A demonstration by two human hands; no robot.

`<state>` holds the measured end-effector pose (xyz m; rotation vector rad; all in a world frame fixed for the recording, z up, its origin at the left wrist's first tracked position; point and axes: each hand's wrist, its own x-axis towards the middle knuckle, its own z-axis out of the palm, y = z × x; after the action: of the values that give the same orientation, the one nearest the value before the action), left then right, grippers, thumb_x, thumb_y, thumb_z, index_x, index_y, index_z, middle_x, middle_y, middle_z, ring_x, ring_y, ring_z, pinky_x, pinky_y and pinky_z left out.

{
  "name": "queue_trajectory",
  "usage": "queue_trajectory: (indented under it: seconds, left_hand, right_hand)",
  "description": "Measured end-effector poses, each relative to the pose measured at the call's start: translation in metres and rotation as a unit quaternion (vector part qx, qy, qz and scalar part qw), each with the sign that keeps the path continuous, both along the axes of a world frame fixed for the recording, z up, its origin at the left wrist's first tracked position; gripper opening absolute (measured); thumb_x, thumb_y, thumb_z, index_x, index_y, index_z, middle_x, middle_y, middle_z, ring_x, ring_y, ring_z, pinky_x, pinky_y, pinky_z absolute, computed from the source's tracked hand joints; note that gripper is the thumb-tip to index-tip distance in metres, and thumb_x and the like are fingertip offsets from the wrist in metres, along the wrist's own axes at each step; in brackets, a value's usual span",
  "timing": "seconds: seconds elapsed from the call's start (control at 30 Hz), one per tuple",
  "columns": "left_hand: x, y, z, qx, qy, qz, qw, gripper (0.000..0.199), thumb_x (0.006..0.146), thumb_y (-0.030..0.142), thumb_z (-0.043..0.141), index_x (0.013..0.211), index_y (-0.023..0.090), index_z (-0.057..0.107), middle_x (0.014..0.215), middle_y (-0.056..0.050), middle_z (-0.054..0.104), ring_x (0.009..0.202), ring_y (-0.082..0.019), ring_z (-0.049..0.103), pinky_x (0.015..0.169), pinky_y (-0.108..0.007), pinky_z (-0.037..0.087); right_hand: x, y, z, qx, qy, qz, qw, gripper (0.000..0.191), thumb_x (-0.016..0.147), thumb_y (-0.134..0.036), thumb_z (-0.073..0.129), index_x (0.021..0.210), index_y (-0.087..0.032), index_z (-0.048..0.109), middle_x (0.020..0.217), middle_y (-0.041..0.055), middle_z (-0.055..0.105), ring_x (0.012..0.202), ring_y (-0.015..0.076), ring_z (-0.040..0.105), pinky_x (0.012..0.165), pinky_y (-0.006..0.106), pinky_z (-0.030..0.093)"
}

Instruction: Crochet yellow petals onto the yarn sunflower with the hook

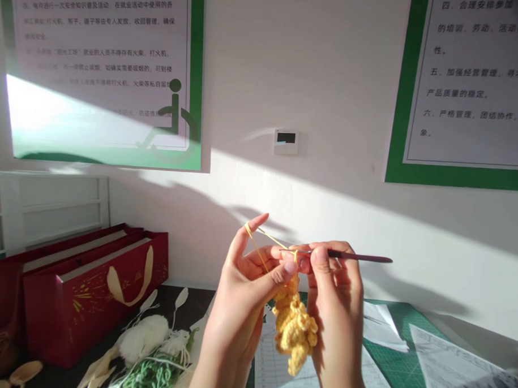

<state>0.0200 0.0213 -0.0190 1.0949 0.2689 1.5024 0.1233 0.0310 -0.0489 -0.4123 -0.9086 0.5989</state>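
Observation:
My left hand (250, 278) pinches the top of a yellow crochet piece (294, 325), which hangs down between my hands in ruffled folds. Yellow yarn (257, 245) loops round the raised left index finger and runs across to the hook. In my right hand (334, 281) is a crochet hook (359, 256) with a dark red handle, held level between thumb and fingers. Its thin metal end points left and carries a yarn loop beside the left fingertips. The curled fingers partly hide the upper edge of the crochet piece.
Red gift bags (94, 290) stand at the left. Near them lie a white pom-pom (143, 340) and green yarn (151, 374). Printed sheets (287, 370) rest on a green cutting mat (411, 318). A wall with posters and a small control panel (286, 142) rises behind.

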Motion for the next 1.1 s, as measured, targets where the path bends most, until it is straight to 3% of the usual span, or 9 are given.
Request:
queue_trajectory:
  seconds: [0.1, 0.4, 0.53, 0.73, 1.1]
  left_hand:
    - [0.0000, 0.0025, -0.0009, -0.008, -0.006, -0.007, 1.000, 0.088, 0.070, 0.007, 0.094, 0.146, 0.026, 0.052, 0.080, 0.001, 0.073, 0.082, -0.024, 0.077, 0.082, -0.035, 0.058]
    - [0.0015, 0.0015, -0.0007, -0.020, -0.010, -0.021, 1.000, 0.080, 0.075, 0.014, 0.093, 0.143, 0.025, 0.052, 0.078, 0.000, 0.074, 0.085, -0.026, 0.079, 0.088, -0.040, 0.057]
    - [0.0016, 0.0022, -0.0014, -0.024, -0.013, -0.037, 0.999, 0.079, 0.074, 0.007, 0.091, 0.140, 0.025, 0.052, 0.077, 0.001, 0.074, 0.086, -0.028, 0.079, 0.085, -0.041, 0.058]
    - [0.0007, 0.0033, -0.0025, -0.015, -0.007, -0.044, 0.999, 0.074, 0.076, 0.008, 0.089, 0.138, 0.027, 0.053, 0.079, 0.000, 0.075, 0.084, -0.025, 0.077, 0.071, -0.030, 0.055]
    - [-0.0018, 0.0010, -0.0012, 0.002, -0.006, -0.040, 0.999, 0.070, 0.080, 0.005, 0.083, 0.139, 0.027, 0.052, 0.080, 0.000, 0.071, 0.085, -0.026, 0.077, 0.074, -0.033, 0.058]
  right_hand:
    - [0.0009, 0.0000, -0.0020, 0.018, -0.034, -0.042, 0.998, 0.015, 0.096, -0.040, 0.072, 0.094, -0.026, 0.066, 0.093, 0.0009, 0.074, 0.082, 0.0167, 0.075, 0.075, 0.030, 0.060]
    - [0.0027, 0.0007, -0.0002, 0.038, -0.055, -0.059, 0.996, 0.014, 0.097, -0.037, 0.071, 0.092, -0.026, 0.066, 0.089, 0.0002, 0.075, 0.080, 0.0169, 0.074, 0.074, 0.031, 0.061]
    - [0.0043, 0.0000, -0.0009, 0.016, -0.053, -0.035, 0.998, 0.016, 0.097, -0.039, 0.070, 0.090, -0.025, 0.065, 0.090, 0.0011, 0.074, 0.080, 0.0165, 0.071, 0.071, 0.029, 0.058]
    - [0.0044, 0.0000, 0.0005, 0.006, -0.042, -0.001, 0.999, 0.019, 0.096, -0.041, 0.071, 0.089, -0.025, 0.065, 0.091, 0.0022, 0.073, 0.077, 0.0156, 0.065, 0.068, 0.029, 0.052]
    - [0.0062, 0.0052, 0.0030, -0.003, -0.022, 0.079, 0.997, 0.024, 0.094, -0.045, 0.073, 0.083, -0.025, 0.064, 0.078, -0.0018, 0.068, 0.066, 0.0134, 0.054, 0.068, 0.029, 0.048]
